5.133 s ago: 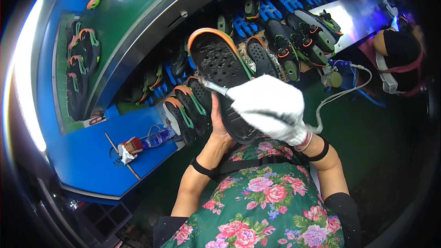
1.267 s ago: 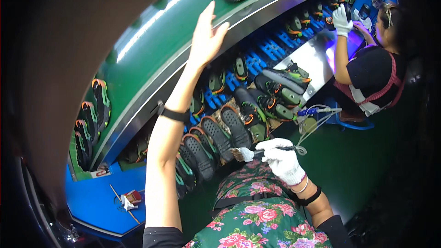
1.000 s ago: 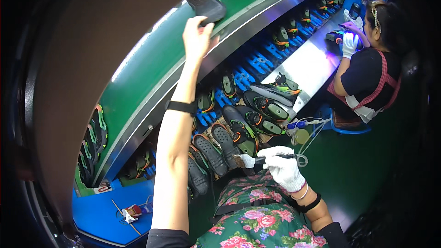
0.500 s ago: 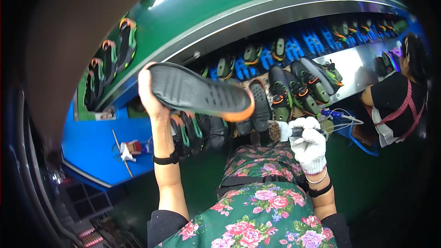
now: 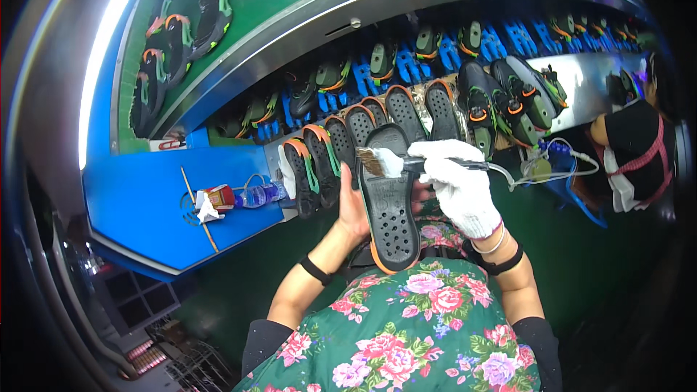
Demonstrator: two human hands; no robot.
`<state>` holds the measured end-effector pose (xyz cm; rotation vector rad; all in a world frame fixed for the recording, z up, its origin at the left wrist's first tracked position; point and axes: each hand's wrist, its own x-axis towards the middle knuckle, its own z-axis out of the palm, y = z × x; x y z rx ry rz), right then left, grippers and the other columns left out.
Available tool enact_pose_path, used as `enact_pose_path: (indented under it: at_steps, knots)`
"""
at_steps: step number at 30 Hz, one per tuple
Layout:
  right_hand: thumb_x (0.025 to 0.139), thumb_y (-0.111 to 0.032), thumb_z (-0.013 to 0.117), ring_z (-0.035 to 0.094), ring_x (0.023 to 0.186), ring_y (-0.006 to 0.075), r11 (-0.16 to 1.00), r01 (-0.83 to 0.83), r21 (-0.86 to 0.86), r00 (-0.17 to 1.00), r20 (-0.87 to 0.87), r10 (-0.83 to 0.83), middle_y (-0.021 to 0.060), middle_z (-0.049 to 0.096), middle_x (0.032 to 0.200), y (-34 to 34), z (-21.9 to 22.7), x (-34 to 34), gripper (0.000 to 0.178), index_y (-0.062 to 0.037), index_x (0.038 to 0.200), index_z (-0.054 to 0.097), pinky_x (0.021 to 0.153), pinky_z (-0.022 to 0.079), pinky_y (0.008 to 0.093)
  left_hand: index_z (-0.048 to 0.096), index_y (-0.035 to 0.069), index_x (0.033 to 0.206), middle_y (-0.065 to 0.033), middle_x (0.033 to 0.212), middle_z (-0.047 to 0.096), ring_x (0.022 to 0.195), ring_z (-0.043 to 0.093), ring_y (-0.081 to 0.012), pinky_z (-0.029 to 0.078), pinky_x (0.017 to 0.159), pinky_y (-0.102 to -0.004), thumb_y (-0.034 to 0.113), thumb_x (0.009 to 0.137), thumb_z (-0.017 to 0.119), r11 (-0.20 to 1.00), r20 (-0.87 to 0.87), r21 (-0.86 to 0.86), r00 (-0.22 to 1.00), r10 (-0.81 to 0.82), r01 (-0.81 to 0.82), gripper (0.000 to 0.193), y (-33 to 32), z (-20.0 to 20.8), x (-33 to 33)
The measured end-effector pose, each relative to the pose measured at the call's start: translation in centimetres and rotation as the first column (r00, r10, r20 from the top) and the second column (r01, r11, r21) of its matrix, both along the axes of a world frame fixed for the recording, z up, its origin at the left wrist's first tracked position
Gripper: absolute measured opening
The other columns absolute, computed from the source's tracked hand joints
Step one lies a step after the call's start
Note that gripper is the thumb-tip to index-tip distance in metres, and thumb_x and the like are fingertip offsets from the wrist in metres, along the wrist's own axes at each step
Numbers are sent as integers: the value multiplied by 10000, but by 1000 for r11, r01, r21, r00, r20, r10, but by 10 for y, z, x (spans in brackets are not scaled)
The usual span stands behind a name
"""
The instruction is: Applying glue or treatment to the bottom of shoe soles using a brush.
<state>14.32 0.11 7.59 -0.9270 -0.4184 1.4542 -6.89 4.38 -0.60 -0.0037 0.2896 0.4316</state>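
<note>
At frame centre, the left hand [image 5: 353, 207] grips a black sole [image 5: 390, 203]; the gloved right hand [image 5: 457, 181] clasps a brush [image 5: 385, 163] on it, with a plastic bottle [image 5: 260, 193] lying centre-left.

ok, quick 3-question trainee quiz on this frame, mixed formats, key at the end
1. True or false: the right hand wears a white glove.
2. Where do the bristles of the brush rest? A) on the far end of the held shoe sole B) on the water bottle C) on the blue shelf
3. Fill in: the bare left hand grips the sole from its ___ side.

Key: 1 true. 2 A. 3 left.
</note>
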Motion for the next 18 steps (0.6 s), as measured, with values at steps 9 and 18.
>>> enact_pose_path:
  at_steps: [9, 18]
  knots:
    - [857, 33, 700, 710, 739, 158, 993, -40, -114, 989, 137, 56, 99, 743, 936, 8, 24, -10, 270, 71, 1123, 731, 654, 585, 265, 540, 31, 1349, -169, 1049, 651, 839, 642, -316, 540, 771, -463, 982, 802, 169, 998, -108, 44, 993, 43, -38, 1158, 8, 20, 12]
    - [804, 24, 743, 725, 809, 214, 874, -71, 481, 482, 783, -393, 136, 761, 984, 30, 21, -5, 229, 16, 1032, 764, 715, 565, 318, 468, 97, 1466, -125, 1316, 617, 1165, 623, -282, 477, 1061, -444, 878, 913, 215, 948, -177, 69, 931, 318, -311, 990, 9, 33, 37]
